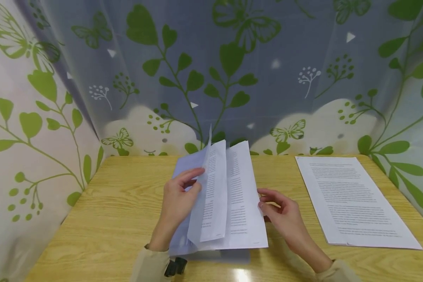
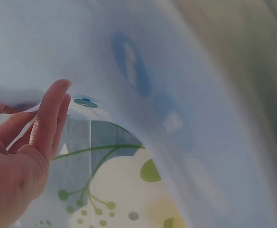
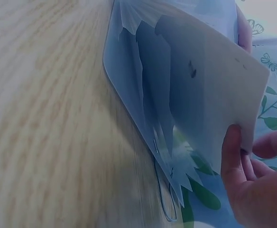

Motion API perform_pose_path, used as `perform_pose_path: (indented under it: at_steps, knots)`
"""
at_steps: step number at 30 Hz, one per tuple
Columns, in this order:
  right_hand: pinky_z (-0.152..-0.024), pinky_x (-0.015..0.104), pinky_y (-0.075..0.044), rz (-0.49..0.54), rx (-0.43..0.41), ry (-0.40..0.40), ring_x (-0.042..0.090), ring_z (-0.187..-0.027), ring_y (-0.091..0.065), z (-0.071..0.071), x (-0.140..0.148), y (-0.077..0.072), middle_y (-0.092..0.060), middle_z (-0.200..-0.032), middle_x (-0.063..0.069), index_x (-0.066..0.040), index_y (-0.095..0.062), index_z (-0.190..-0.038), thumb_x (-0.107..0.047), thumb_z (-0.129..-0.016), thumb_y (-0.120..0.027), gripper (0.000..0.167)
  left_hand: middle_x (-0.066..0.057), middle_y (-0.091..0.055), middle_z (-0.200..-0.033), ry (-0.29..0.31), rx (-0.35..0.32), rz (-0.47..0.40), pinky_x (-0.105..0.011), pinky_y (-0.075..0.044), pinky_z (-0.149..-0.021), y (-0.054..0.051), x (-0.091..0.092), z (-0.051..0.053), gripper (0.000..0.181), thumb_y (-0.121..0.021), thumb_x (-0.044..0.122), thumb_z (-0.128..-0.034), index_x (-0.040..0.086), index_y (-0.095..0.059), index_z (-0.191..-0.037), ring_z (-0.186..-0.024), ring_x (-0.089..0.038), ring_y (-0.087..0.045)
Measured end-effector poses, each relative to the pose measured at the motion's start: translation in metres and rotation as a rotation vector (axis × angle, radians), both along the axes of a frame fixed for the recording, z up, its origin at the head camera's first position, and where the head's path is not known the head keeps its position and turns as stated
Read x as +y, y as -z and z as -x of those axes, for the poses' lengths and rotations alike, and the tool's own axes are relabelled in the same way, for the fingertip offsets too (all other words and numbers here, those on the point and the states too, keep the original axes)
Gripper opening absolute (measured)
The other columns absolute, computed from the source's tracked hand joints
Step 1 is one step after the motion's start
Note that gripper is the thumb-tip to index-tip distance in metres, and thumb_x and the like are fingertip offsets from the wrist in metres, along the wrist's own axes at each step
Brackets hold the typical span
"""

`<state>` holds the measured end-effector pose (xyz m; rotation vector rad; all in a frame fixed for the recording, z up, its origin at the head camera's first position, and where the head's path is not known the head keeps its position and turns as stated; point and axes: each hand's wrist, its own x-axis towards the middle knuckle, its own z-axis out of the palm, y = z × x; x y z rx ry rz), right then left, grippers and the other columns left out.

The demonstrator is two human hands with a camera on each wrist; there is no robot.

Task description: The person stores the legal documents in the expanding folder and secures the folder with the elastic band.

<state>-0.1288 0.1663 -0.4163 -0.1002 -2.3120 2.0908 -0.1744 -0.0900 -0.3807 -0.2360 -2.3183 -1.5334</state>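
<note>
A bluish translucent plastic document folder point(image 1: 183, 235) is held raised on the table with its front flap bent open. Printed sheets point(image 1: 239, 188) stand partly inside it, lines of text facing me. My left hand point(image 1: 179, 196) pinches the folder's side at the left, index finger outstretched. In the left wrist view the hand point(image 2: 24, 161) is beside the pale folder wall point(image 2: 81, 42), near a small round button point(image 2: 85, 102). My right hand point(image 1: 282, 213) pinches the right edge of the sheets between thumb and fingers; the right wrist view shows pleated folder sides point(image 3: 148, 71) below them.
A stack of printed paper point(image 1: 356, 199) lies on the wooden table point(image 1: 109, 207) at the right. A thin loop of string point(image 3: 167, 204) hangs from the folder's edge. Behind the table hangs a leaf-and-butterfly patterned curtain point(image 1: 278, 74).
</note>
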Motion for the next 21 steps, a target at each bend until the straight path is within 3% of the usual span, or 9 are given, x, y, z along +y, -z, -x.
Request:
perform_pose_path:
  at_steps: [21]
  knots:
    - [-0.071,0.027,-0.060,-0.043,-0.011,-0.013,0.010,-0.081,-0.069,0.0079,-0.0100,-0.0024,-0.067,-0.112,0.019,-0.002,-0.066,-0.134,-0.002,-0.094,-0.067,0.040,-0.004,-0.074,-0.126,-0.011,-0.020,0.018,-0.025,-0.055,-0.086,-0.0007,-0.0021,-0.0018,0.036,-0.062,0.000,-0.0872,0.010,-0.078,-0.118,-0.096,-0.020,-0.074]
